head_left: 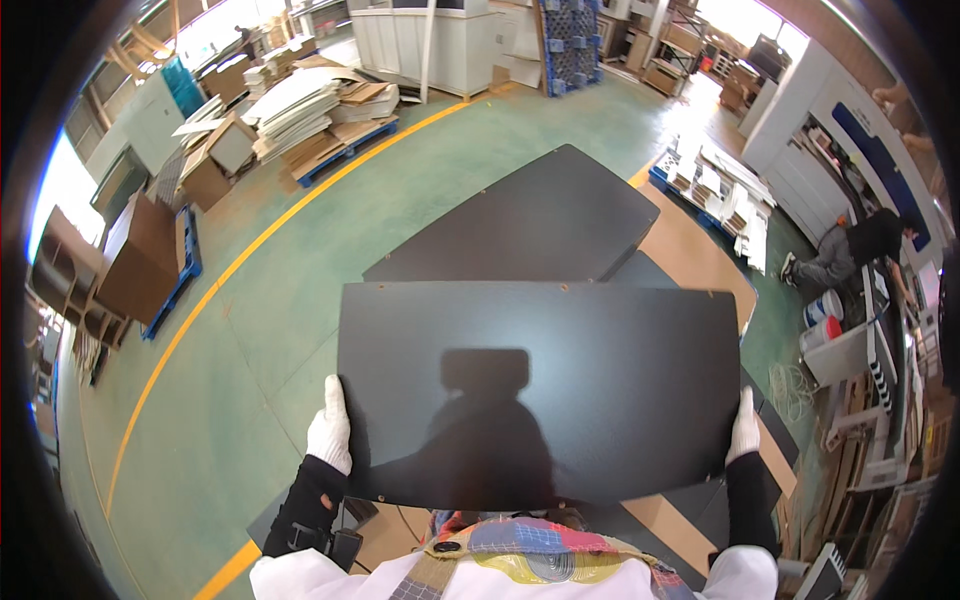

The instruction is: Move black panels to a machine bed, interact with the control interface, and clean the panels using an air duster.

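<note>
A large black panel (540, 390) fills the middle of the view, held flat and level in front of the person's chest. It is a thin rectangular board with a smooth matte face that carries a dim reflection; small holes and pale fittings dot its far edge.

The left hand (329, 428), in a white glove, clamps the panel's left edge near the close corner, fingers pointing up along the edge. The right hand (743, 430), also in a white glove, grips the right edge in the same way. Both forearms wear black sleeves and rise from the lower edge, spread wide to the panel's full width.

Beyond and below the panel lies a stack of black boards (545, 225) of the same matte finish, their corners fanned apart, resting on brown sheets (690, 250). The green floor (280, 320) is smooth, crossed by a yellow line (200, 310). Piles of cardboard (300, 110) stand on pallets far left. At right a person in dark clothes (860, 245) crouches beside white buckets (822, 318).
</note>
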Available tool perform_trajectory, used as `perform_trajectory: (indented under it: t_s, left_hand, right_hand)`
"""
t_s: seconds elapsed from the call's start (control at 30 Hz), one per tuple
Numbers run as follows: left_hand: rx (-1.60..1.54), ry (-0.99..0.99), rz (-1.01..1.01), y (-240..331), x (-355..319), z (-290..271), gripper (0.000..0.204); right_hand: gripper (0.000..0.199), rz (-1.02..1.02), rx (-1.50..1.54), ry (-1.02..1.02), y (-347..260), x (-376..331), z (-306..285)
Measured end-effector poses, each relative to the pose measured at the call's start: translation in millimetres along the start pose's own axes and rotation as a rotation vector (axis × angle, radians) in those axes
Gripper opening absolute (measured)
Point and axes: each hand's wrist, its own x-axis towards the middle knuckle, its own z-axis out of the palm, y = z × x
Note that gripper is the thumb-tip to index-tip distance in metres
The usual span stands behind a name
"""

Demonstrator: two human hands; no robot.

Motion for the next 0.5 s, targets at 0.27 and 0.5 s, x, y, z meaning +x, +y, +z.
perform_trajectory:
  t_s: [0.27,0.5]
  left_hand:
    - [-0.136,0.065,-0.054,29.4,54.1,-3.0,0.084]
    - [-0.290,-0.015,-0.071,13.1,70.2,8.2,0.079]
  right_hand:
    - [0.077,-0.253,-0.259,-0.051,-64.9,150.9,123.2]
    - [0.083,-0.312,-1.025,-0.085,-123.4,167.4,214.9]
